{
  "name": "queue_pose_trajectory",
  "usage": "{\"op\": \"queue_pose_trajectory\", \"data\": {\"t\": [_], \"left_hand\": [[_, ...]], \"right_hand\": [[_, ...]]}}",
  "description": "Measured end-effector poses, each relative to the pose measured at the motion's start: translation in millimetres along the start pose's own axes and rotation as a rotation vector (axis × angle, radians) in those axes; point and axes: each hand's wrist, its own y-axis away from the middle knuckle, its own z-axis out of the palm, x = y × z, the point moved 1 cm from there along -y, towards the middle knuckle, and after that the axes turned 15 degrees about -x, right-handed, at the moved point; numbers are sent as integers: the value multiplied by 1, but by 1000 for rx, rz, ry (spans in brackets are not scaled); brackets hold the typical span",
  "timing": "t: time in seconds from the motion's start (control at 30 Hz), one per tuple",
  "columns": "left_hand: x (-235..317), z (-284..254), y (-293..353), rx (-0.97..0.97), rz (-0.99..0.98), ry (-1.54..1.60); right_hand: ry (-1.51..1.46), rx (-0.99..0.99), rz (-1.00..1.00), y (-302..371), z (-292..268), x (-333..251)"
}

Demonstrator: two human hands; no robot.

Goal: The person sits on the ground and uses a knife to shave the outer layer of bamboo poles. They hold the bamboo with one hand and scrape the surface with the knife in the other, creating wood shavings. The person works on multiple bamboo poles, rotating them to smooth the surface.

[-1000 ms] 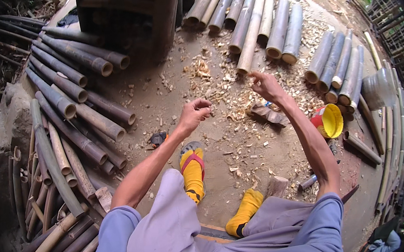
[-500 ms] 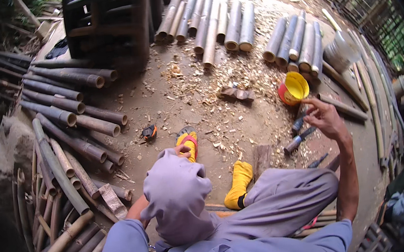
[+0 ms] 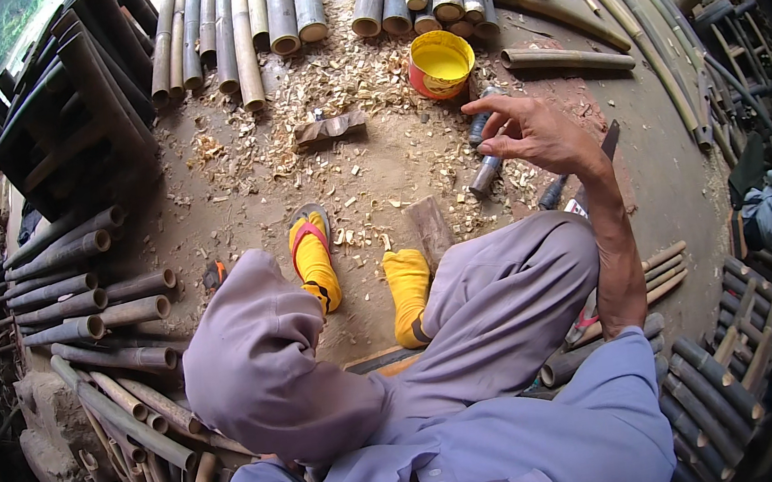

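My right hand hangs with its fingers bent and apart, holding nothing I can see. Below and right of a red bucket with a yellow inside, it hovers over dark cylindrical tools on the ground. By its wrist lies a blade, with a dark handle nearby. My left hand is out of sight behind my raised knee. A wooden block sits beside my yellow-socked foot, and a rough wood chunk lies farther off among shavings.
Cut bamboo lengths line the far side. More bamboo poles are piled at the left, near a dark wooden chair. A small orange and black object is partly hidden by my knee. Stacked bamboo stands at lower right.
The view has turned, shifting the bucket and bamboo up and left. My left hand, earlier at my sandalled foot, has gone out of sight. My right hand now hangs over the tools, fingers still apart.
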Motion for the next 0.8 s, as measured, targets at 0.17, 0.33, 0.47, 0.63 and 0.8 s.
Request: {"op": "queue_pose_trajectory", "data": {"t": [0.17, 0.33, 0.47, 0.63, 0.8], "left_hand": [[12, 10, -14, 28, -12, 38], [31, 33, -25, 84, 0, 116], [29, 51, -22, 147, -10, 190], [67, 52, -48, 299, 54, 237], [39, 11, -105, 483, 253, 175]], "right_hand": [[36, -40, -36, -22, 1, -6], [70, -151, -48, -48, -2, -10], [149, -241, 4, -80, 1, -15], [-12, -283, -9, -92, 6, -11], [25, -327, 65, -99, 11, -12]]}}
